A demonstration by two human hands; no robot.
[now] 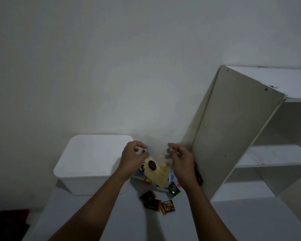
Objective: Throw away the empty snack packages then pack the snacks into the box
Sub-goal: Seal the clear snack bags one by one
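Note:
Both my hands are raised over the table and pinch the top of a clear plastic snack bag (156, 168) with pale yellow contents and a dark round label. My left hand (133, 156) grips the bag's left top corner, my right hand (180, 158) its right top corner. The bag hangs above a pile of small snack packets (147, 180) in several colours. Nearer me lie dark brown and gold packets (156, 202), and a black packet with green trim (175, 189) sits to their right. A white box (87, 164) with a closed white lid stands to the left.
A white shelf unit (241, 136) with open compartments stands close on the right, its side panel next to my right hand. A plain wall rises behind the grey table (215, 223). Something dark red and black lies at the lower left.

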